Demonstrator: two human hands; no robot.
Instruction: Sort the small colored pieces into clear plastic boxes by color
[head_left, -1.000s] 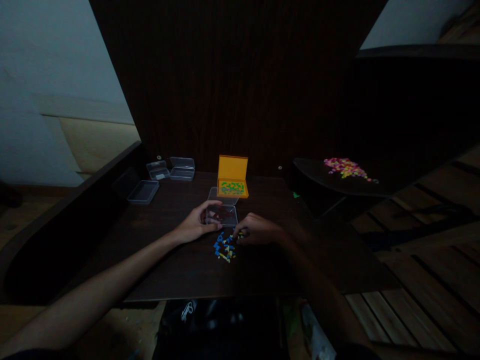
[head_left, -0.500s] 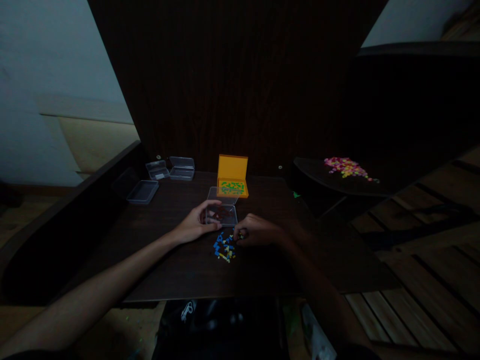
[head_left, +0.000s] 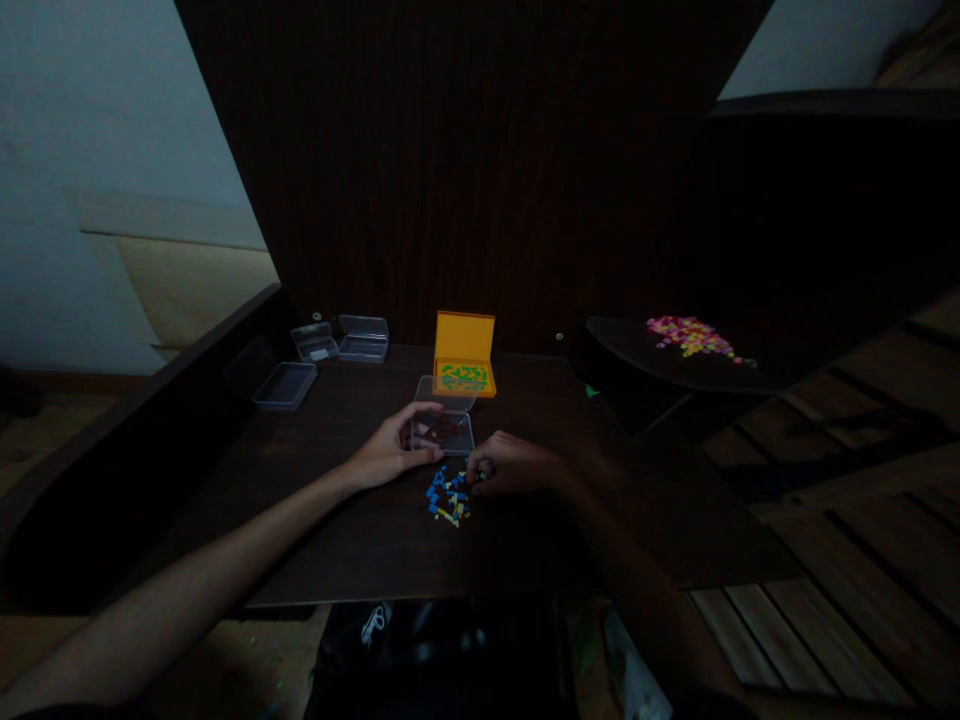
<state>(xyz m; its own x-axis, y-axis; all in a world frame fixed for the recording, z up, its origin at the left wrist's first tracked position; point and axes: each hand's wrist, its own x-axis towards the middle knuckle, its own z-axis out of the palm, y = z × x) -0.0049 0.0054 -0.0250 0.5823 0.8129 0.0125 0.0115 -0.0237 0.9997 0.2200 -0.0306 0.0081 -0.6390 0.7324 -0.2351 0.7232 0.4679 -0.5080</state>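
Observation:
My left hand curls round the near left side of a small clear plastic box on the dark table, with the thumb and fingers against its walls. The box's lid stands open behind it. My right hand rests just right of a small heap of blue and yellow pieces, its fingers pinched together at the heap's edge. What sits between those fingertips is too small and too dark to make out.
An open orange case with green and yellow pieces stands behind the clear box. Three clear plastic boxes lie at the back left. A pile of pink and yellow pieces sits on a dark surface at the right.
My right hand has shifted slightly left and lower, onto the heap's right edge. The left hand has kept its place on the clear box.

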